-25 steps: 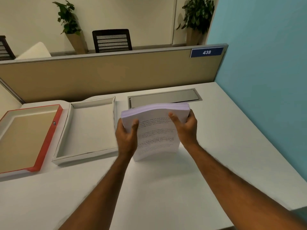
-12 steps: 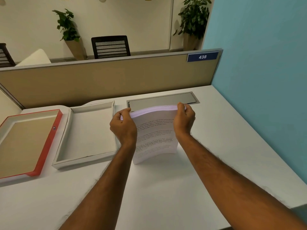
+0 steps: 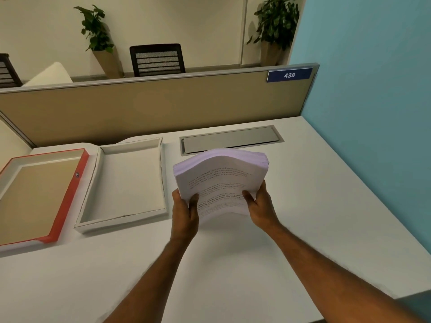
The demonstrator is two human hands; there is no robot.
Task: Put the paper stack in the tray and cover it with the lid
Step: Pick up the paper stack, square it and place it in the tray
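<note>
A thick stack of printed white paper (image 3: 221, 176) is held above the desk, tilted and bowed in the middle. My left hand (image 3: 185, 212) grips its lower left edge and my right hand (image 3: 258, 205) grips its lower right edge. Left of the stack lies the shallow white tray (image 3: 91, 194), with nothing in it. Further left lies the red-edged lid (image 3: 67, 199), inner side up, its left part cut off by the frame edge.
A grey cable hatch (image 3: 231, 138) is set in the white desk (image 3: 326, 206) behind the stack. A beige partition (image 3: 151, 108) closes the back and a blue wall (image 3: 373, 113) the right side. Chairs and potted plants stand beyond the partition.
Both hands have slid from the stack's top corners down to its lower edges. The stack, earlier standing upright on the desk, is now lifted and tilted back.
</note>
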